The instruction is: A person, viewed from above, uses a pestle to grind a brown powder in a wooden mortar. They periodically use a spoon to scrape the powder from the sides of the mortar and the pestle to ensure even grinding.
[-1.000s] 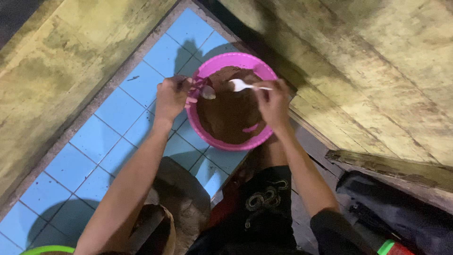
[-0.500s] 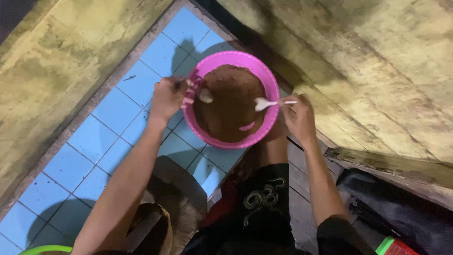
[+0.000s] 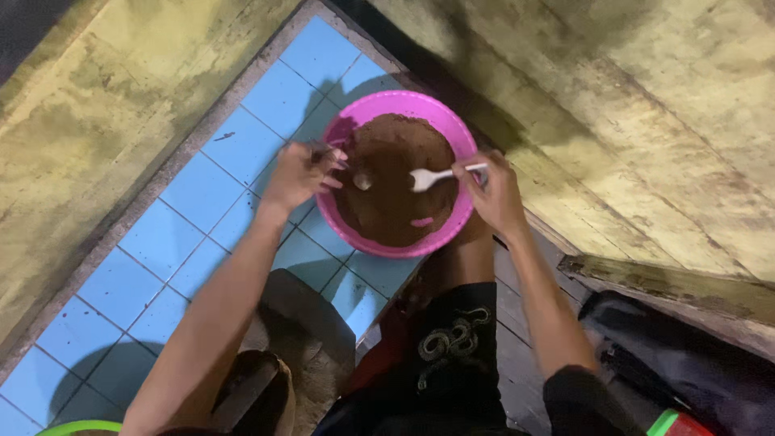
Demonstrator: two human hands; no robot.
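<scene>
We are pinching the white spoon (image 3: 426,177) in our right hand (image 3: 494,194) — handle lying rightward, bowl over the brown mix; left hand (image 3: 297,173) clenching the pink basin (image 3: 462,133) rim.

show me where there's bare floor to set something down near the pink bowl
Bare blue floor tiles lie left of the round pink plastic bowl, along the yellowish wall. It is crowded at the bowl: left hand on its rim, right hand holding a white plastic spoon.
</scene>
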